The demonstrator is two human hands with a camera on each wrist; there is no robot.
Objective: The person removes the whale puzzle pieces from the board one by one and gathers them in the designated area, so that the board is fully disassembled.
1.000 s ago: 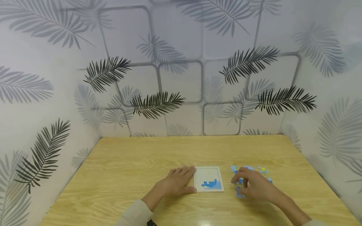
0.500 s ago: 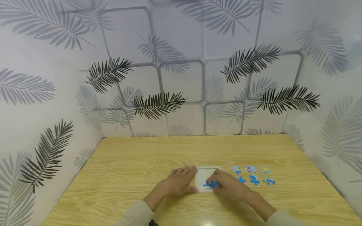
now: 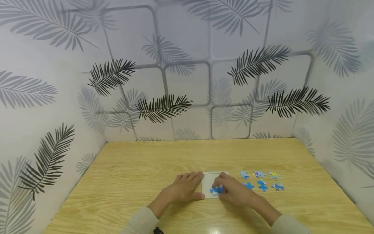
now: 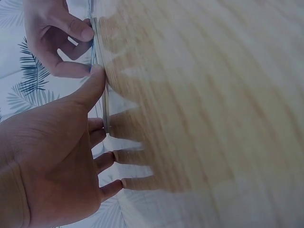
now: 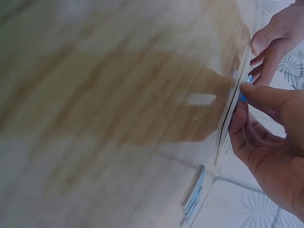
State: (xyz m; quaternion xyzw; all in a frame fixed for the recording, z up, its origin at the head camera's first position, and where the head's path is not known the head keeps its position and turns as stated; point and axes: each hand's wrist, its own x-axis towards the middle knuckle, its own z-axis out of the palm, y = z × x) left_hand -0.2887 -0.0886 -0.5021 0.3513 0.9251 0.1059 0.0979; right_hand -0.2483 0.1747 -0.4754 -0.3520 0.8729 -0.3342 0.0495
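A square, pale puzzle board lies on the table, with blue jigsaw pieces in its lower part. My left hand rests at the board's left edge, fingers extended and thumb touching the near corner. Over the board's lower right, my right hand pinches a puzzle piece with curled fingers and thumb. That piece is mostly hidden beneath the hand; the right wrist view shows a bit of blue by the thumb at the board's surface.
Right of the board, several loose puzzle pieces lie in two rows, one with a yellow sun. The wooden table reaches back to a leaf-patterned wall.
My right hand has taken a piece from the nearest spot among the loose pieces and moved left onto the board. Since half a second ago it has barely shifted. The left hand stays put.
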